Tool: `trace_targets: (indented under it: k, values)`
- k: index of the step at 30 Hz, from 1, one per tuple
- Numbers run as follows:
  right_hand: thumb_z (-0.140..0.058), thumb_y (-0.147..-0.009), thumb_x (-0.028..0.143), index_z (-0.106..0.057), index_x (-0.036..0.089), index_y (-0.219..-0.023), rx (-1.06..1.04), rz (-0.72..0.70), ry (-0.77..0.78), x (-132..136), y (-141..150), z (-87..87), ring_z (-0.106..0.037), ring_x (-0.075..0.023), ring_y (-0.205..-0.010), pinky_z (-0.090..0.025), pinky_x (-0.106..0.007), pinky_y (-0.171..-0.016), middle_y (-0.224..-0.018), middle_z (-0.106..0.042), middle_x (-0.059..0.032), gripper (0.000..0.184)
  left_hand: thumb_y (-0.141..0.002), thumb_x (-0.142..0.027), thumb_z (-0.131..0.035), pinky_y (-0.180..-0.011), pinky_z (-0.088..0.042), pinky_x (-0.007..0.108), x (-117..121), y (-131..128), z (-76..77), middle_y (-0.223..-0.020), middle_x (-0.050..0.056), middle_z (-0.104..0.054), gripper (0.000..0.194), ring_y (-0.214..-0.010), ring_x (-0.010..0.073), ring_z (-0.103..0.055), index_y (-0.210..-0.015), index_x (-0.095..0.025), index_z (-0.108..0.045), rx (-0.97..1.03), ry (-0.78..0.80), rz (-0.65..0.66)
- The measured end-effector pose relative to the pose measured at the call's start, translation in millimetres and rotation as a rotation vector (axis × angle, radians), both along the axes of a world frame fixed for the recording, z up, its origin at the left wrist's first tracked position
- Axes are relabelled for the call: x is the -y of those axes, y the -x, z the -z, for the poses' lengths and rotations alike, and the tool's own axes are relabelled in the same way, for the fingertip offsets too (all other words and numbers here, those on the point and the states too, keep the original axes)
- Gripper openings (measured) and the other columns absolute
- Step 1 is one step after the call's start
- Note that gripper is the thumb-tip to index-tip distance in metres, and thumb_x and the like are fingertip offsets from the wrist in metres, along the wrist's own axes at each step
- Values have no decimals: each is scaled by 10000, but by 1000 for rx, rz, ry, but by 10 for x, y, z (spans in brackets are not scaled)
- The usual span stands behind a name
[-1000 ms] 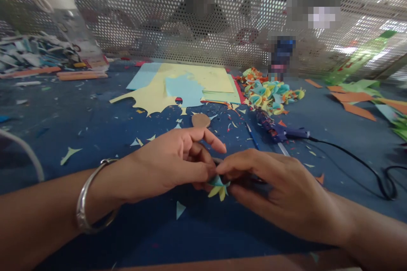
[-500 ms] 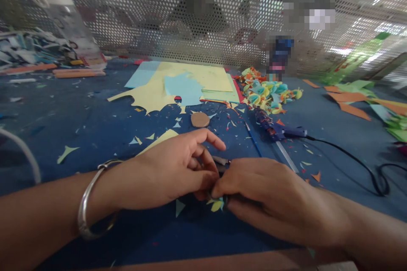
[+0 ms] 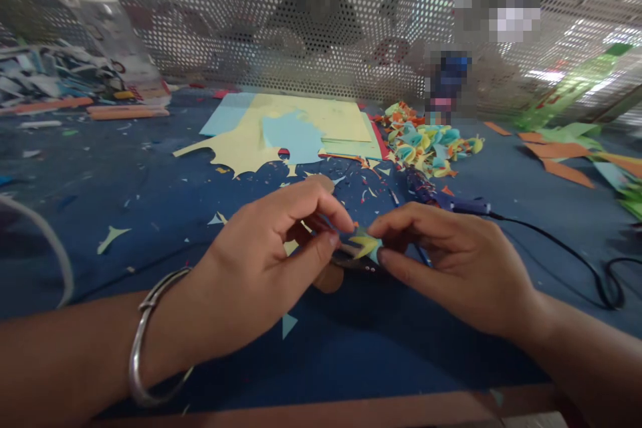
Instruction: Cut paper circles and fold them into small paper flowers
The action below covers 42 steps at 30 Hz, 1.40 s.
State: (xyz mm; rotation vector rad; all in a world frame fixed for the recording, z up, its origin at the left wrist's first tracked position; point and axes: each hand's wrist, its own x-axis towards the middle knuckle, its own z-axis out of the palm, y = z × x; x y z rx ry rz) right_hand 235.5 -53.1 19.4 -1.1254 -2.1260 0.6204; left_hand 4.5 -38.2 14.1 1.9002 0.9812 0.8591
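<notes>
A small yellow and light-blue paper flower (image 3: 368, 246) is held up off the table between thumb and fingers of my right hand (image 3: 451, 267). To its left, my left hand (image 3: 281, 261) is closed, thumb and fingers curled together close to the flower's edge. What sits inside those fingers is hidden. Below the left fingers lies a round brown piece (image 3: 330, 279), partly covered. Another brown piece (image 3: 324, 182) shows just behind the left knuckles. A dark, slim object beneath the flower is too blurred to name.
Behind my right hand lies a purple glue gun (image 3: 451, 202), its black cord (image 3: 552, 234) running right. Farther back are a pile of paper flowers (image 3: 426, 144) and yellow and blue paper sheets (image 3: 311, 114). A bottle (image 3: 120, 33) stands back left before a perforated metal screen (image 3: 225, 27).
Both hands have lifted and moved slightly away from the table edge. The paper flower, low under my fingers before, now shows raised in my right hand. The brown piece under my left hand is uncovered.
</notes>
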Motion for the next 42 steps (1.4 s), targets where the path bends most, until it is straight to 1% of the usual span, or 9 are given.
trace_targets:
  k: [2, 4, 8, 14, 20, 25, 31, 38, 42]
  values:
    - [-661, -867, 112, -696, 202, -953, -8, 13, -5, -5, 5, 4, -661, -74, -628, -551, -145, -623, -789, -737, 31, 129, -974, -228, -567, -729, -517, 257, 36, 2, -16, -964, 15, -671, 101, -839, 145, -638, -982, -231, -667, -55, -109, 27]
    - [-659, -860, 98, -694, 198, -943, -13, 19, -16, 0, 9, 7, -660, -73, -621, -553, -143, -621, -777, -736, 31, 135, -979, -217, -553, -775, -521, 264, 50, -8, -25, -985, 21, -668, 120, -872, 148, -633, -991, -227, -672, -86, -185, 50]
    - [-665, -857, 83, -695, 199, -954, 1, 21, -30, 22, 14, 12, -662, -72, -628, -550, -142, -621, -791, -737, 29, 155, -966, -208, -568, -789, -527, 251, 46, -24, -25, -1001, 25, -659, 118, -880, 137, -628, -1018, -212, -673, -116, -260, 58]
    - [-661, -858, 74, -703, 195, -932, -5, 6, -57, 3, 25, 14, -644, -64, -606, -536, -135, -606, -775, -728, 35, 148, -918, -147, -587, -779, -540, 240, 44, -7, 16, -998, 23, -676, 148, -865, 126, -645, -1021, -197, -680, -130, -282, 35]
    - [-658, -867, 92, -709, 187, -951, -10, 1, -38, 2, 20, 6, -648, -64, -620, -536, -131, -615, -791, -731, 30, 136, -894, -149, -604, -774, -549, 243, 19, -22, 22, -970, 9, -682, 139, -838, 123, -654, -1003, -200, -674, -156, -264, 21]
    - [-663, -861, 92, -711, 185, -942, -14, 4, -40, 3, 21, 5, -648, -63, -610, -535, -129, -607, -783, -737, 31, 132, -913, -194, -608, -753, -561, 231, 26, -10, 22, -987, -2, -679, 136, -821, 117, -658, -1035, -222, -662, -143, -252, -2]
    - [-664, -858, 85, -717, 183, -934, -11, -11, -37, -2, 20, 6, -655, -63, -607, -534, -128, -605, -784, -744, 29, 136, -895, -145, -606, -771, -558, 232, 37, -15, 38, -989, 2, -680, 151, -840, 115, -659, -1018, -209, -666, -150, -263, 14]
    - [-666, -866, 96, -708, 193, -957, -16, -5, -41, 3, 13, 17, -655, -61, -614, -534, -124, -609, -787, -739, 37, 140, -906, -149, -600, -756, -558, 224, 45, -13, 29, -1015, 15, -678, 106, -877, 118, -663, -980, -196, -658, -135, -294, 2]
    - [-665, -857, 76, -707, 193, -945, -19, -6, -57, 7, 8, 22, -647, -56, -608, -528, -119, -608, -778, -731, 41, 152, -910, -139, -588, -759, -561, 216, 49, -20, 26, -1014, 13, -684, 140, -886, 116, -664, -1004, -201, -671, -127, -282, 12]
